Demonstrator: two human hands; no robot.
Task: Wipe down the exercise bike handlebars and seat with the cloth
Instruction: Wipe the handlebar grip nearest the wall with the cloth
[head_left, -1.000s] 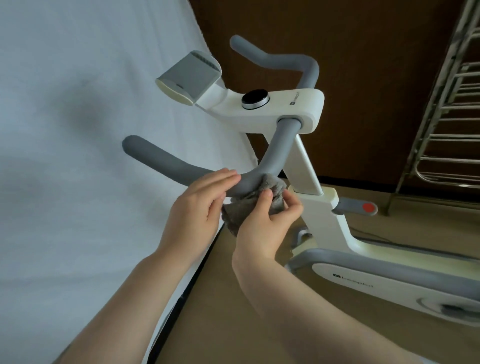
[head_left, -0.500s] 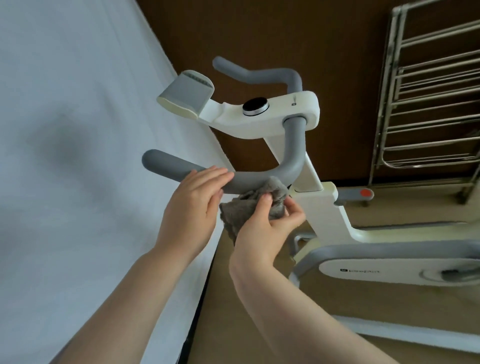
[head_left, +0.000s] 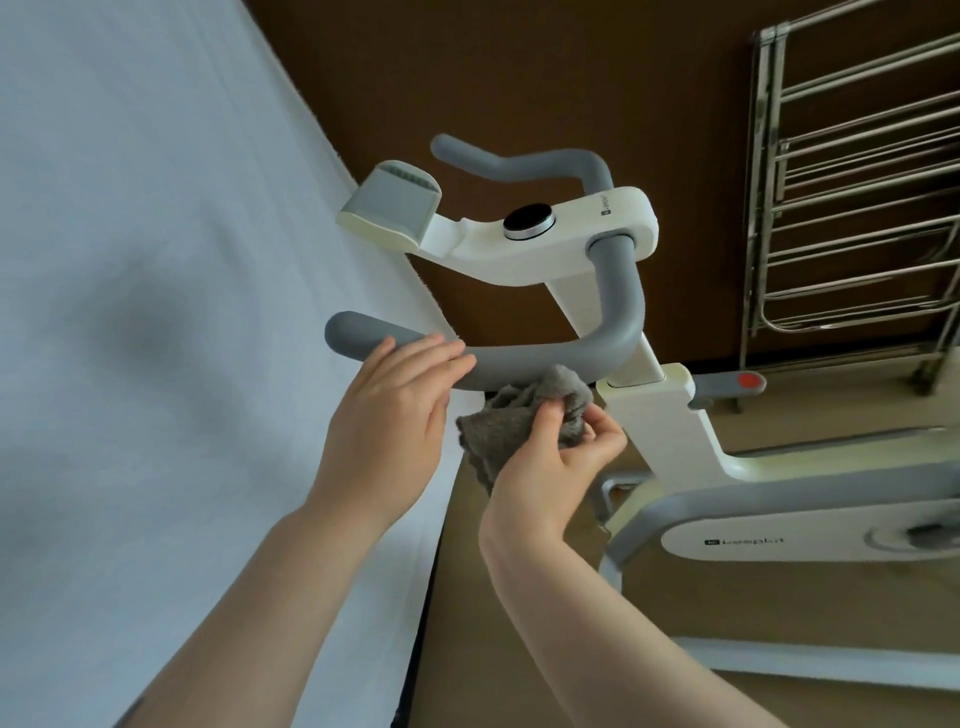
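Ideally the left hand (head_left: 387, 415), fingers flat on the handlebar (head_left: 524, 364), braces it while the right hand (head_left: 550, 467), pinching the cloth (head_left: 519, 415) just beneath, wraps it round and slides outward.

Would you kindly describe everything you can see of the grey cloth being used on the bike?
The cloth is a small grey-brown rag of soft, terry-like fabric, crumpled into a bunch. The right hand pinches it between thumb and fingers, its top pressed against the underside of the near grey handlebar at the bend. A loose corner hangs down below the hand. The left hand rests on the bar beside it; whether it touches the cloth cannot be told.
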